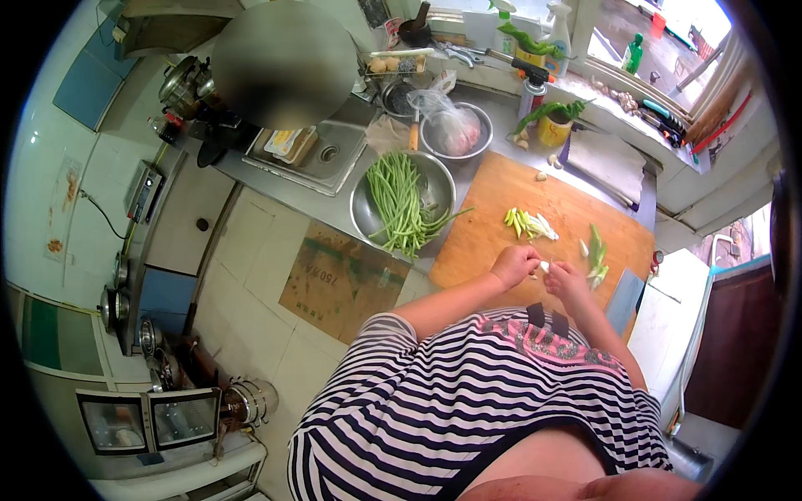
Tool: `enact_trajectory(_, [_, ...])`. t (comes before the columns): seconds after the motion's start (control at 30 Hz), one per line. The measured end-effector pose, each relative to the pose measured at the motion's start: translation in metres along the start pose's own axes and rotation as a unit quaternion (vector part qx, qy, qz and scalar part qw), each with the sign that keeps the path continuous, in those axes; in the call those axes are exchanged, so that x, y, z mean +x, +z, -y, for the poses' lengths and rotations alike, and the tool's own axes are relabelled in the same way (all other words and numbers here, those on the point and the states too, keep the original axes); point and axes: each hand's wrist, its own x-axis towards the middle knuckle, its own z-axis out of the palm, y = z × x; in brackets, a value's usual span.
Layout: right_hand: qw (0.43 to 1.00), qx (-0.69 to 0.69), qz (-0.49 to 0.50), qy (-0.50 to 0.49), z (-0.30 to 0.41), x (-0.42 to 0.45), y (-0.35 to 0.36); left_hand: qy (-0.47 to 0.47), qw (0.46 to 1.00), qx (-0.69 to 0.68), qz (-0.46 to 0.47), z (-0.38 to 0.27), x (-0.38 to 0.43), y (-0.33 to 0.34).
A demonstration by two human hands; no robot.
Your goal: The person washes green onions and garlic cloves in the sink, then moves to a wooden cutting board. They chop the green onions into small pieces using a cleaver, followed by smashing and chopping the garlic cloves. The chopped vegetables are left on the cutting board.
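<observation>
Over the near part of a wooden cutting board (476, 206), my left hand (515, 265) and my right hand (564, 278) meet with fingertips close together. Between them is a small white garlic clove (544, 267), pinched by my right fingers; the left fingertips are at its other side, perhaps pulling at its skin. Just beyond the hands lies a pile of cut scallion or leek pieces (529, 225). A peeled clove (584, 248) and a green-and-white stalk piece (597, 253) rest to the right. An unpeeled clove (541, 176) is at the board's far edge.
Left of the board, a steel bowl (358, 210) holds green beans (401, 200). Behind it, another steel bowl (487, 141) holds bagged meat. A cleaver-like blade (624, 300) lies at the board's right edge. Further off are a sink (351, 134), a gas torch (532, 94) and a folded cloth (606, 164).
</observation>
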Motion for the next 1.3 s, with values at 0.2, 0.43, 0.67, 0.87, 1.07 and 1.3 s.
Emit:
enact_trajectory(0.2, [0.987, -0.148, -0.017, -0.067, 0.0, 0.002, -0.006, 0.068, 0.989, 0.128, -0.024, 0.014, 0.013, 0.014])
enact_trajectory(0.43, [0.979, -0.168, -0.018, -0.115, 0.01, 0.006, 0.007, -0.078, 0.992, -0.102, 0.015, 0.01, 0.009, 0.008])
enact_trajectory(0.67, [0.992, -0.062, -0.038, -0.107, 0.009, -0.001, -0.008, -0.203, 0.959, -0.186, 0.069, -0.026, 0.01, 0.012])
enact_trajectory(0.87, [0.984, -0.078, -0.023, -0.157, 0.003, 0.001, -0.007, -0.263, 0.931, -0.244, 0.072, -0.025, 0.014, 0.008])
enact_trajectory(1.07, [0.982, -0.072, -0.021, -0.175, -0.002, 0.004, -0.004, -0.27, 0.902, -0.326, 0.085, -0.016, 0.011, 0.008])
enact_trajectory(1.3, [0.991, 0.067, 0.038, -0.109, 0.001, -0.001, -0.007, -0.26, 0.859, -0.432, 0.086, -0.02, 0.004, 0.01])
